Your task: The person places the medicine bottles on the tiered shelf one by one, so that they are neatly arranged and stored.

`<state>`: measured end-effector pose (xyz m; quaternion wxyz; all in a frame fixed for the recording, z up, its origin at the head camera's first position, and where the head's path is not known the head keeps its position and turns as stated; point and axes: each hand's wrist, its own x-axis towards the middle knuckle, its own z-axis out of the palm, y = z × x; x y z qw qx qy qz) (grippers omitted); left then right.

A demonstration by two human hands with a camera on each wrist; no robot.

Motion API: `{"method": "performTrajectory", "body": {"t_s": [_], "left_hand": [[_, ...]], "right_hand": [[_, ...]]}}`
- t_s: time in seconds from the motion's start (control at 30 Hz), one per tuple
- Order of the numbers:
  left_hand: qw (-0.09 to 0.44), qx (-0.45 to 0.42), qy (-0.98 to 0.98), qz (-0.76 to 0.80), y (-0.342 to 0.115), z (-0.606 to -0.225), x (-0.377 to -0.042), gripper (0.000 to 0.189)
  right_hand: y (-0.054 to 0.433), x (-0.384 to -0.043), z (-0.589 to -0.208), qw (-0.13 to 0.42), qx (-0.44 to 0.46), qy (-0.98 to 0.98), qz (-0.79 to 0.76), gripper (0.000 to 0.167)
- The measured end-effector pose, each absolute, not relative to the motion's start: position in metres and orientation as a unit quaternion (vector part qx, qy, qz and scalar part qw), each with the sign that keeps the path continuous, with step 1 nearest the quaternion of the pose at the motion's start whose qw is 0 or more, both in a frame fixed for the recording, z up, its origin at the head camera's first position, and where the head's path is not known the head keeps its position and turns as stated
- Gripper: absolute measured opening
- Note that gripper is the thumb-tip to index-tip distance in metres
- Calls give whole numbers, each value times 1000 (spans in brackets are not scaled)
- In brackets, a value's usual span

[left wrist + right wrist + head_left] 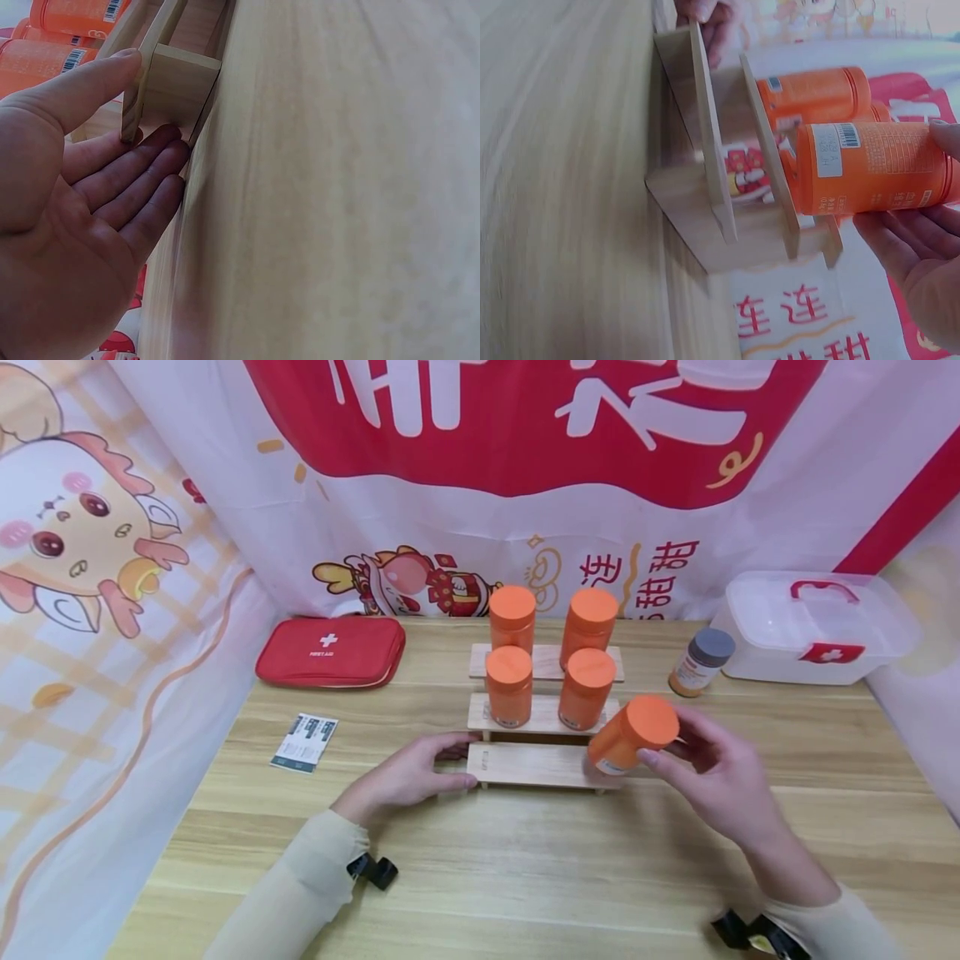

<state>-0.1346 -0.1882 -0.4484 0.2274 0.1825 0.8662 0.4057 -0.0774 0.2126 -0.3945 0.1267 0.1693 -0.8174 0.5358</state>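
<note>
A three-step wooden display rack (536, 766) stands on the table, with two orange bottles on its top step and two orange bottles (510, 687) on its middle one. My left hand (411, 775) holds the left end of the lowest step between thumb and index finger; its other fingers extend beside the wooden support (178, 86). My right hand (722, 777) grips another orange bottle (633, 735) by its lid end. That bottle tilts over the right end of the lowest step, its base toward the rack. Its printed label and barcode (850, 135) show in the right wrist view.
Behind the right hand stands a small grey-lidded bottle (701, 662), beside a clear-lidded white first-aid box (817, 627). At the back left lies a red first-aid pouch (330, 652), with a printed blister pack (303, 743) in front. A printed cloth (420, 518) hangs behind the table.
</note>
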Motion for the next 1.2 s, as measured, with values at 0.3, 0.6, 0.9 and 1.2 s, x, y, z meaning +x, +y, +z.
{"method": "performTrajectory", "body": {"t_s": [0.3, 0.6, 0.9, 1.2], "left_hand": [[230, 179, 864, 410, -189, -448, -134, 71], [231, 181, 863, 411, -188, -449, -135, 69], [229, 188, 861, 414, -188, -449, -136, 68], [235, 185, 861, 411, -189, -449, -136, 68]], "right_hand": [[181, -78, -400, 90, 192, -790, 576, 55], [151, -82, -405, 41, 218, -780, 585, 55], [128, -91, -407, -3, 206, -789, 579, 56], [112, -102, -415, 0, 225, -805, 550, 54]]}}
